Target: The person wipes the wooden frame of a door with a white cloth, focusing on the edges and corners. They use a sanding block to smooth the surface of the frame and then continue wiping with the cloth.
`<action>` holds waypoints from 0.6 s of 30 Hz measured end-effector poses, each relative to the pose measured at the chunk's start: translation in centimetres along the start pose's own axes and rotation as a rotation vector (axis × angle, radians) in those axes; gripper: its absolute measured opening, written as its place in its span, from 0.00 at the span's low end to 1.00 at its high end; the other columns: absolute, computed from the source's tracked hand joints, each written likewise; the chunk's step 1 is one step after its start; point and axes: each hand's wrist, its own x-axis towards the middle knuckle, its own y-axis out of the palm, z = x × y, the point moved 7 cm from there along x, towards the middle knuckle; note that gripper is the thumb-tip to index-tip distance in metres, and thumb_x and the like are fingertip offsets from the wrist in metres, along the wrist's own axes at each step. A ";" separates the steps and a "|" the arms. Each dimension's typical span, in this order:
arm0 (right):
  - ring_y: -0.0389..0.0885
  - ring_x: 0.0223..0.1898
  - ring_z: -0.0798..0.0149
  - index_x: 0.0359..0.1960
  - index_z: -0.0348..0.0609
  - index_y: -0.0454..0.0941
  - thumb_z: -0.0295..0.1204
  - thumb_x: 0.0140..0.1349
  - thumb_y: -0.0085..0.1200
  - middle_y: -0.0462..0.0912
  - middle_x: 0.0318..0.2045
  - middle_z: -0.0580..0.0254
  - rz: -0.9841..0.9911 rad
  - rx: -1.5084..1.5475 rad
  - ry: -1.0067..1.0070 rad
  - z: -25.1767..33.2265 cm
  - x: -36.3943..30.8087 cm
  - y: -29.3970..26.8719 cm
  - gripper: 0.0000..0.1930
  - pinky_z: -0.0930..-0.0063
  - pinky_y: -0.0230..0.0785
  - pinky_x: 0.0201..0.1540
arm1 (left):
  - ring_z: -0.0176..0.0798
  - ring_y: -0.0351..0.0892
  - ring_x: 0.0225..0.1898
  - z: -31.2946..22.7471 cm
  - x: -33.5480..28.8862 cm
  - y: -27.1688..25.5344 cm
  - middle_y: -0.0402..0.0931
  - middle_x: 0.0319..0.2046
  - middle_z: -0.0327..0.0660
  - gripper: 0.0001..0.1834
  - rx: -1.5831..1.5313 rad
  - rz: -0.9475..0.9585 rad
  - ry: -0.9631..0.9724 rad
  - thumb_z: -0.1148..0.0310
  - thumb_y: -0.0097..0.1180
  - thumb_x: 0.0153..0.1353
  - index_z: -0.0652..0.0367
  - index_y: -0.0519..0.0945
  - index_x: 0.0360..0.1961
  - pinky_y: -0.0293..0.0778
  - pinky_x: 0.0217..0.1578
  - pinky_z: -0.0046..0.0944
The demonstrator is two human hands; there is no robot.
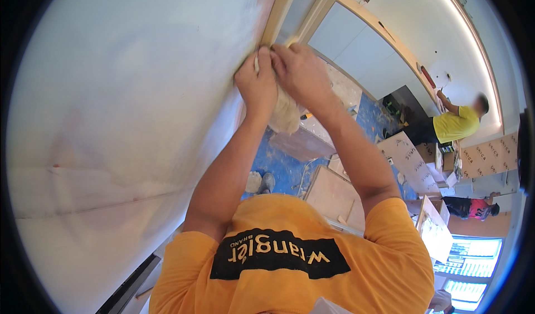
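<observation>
Both arms reach up to a pale wooden frame (280, 10) at the edge of a white wall panel (122, 91). My left hand (257, 83) is closed at the frame's corner, its fingers bent against the panel's edge. A crumpled, pale cloth-like rag (286, 114) hangs down beside its palm and appears gripped in it. Close against it on the right, my right hand (304, 74) has thumb and fingers pinched together at the frame. Whatever lies between those fingertips is hidden.
Below is a blue-covered floor (261, 161) with wooden boards (331, 197) and boxes. At right, a co-worker in a yellow shirt (457, 125) reaches to a lit wall recess. Farther off stands another person in a red top (479, 207), near bright windows (471, 255).
</observation>
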 end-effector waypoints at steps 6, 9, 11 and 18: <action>0.82 0.38 0.43 0.41 0.42 0.81 0.36 0.71 0.56 0.81 0.29 0.48 -0.078 0.000 -0.043 -0.5 1.3 -1.1 0.10 0.49 0.76 0.39 | 0.35 0.76 0.33 -2.1 1.3 1.2 0.83 0.29 0.41 0.19 0.035 0.019 0.003 0.63 0.54 0.75 0.69 0.85 0.36 0.74 0.41 0.40; 0.82 0.38 0.43 0.41 0.42 0.82 0.36 0.71 0.56 0.81 0.29 0.49 -0.019 -0.004 -0.054 -0.8 0.1 0.7 0.10 0.50 0.76 0.38 | 0.44 0.77 0.28 0.2 0.8 0.6 0.83 0.26 0.50 0.19 0.039 -0.026 0.021 0.62 0.53 0.75 0.69 0.84 0.35 0.74 0.37 0.44; 0.82 0.38 0.43 0.41 0.43 0.82 0.36 0.71 0.56 0.81 0.30 0.49 0.003 -0.001 -0.058 -1.1 -0.6 1.8 0.10 0.50 0.76 0.37 | 0.44 0.78 0.28 1.8 0.2 0.1 0.83 0.26 0.50 0.19 0.047 -0.018 0.001 0.63 0.53 0.75 0.69 0.84 0.35 0.75 0.38 0.45; 0.82 0.38 0.43 0.42 0.43 0.81 0.36 0.71 0.57 0.80 0.30 0.49 0.000 0.013 -0.072 -1.2 -1.2 2.2 0.10 0.50 0.76 0.37 | 0.44 0.78 0.28 2.3 -0.4 -0.4 0.84 0.27 0.50 0.19 0.036 -0.040 0.048 0.62 0.54 0.75 0.69 0.85 0.35 0.75 0.37 0.45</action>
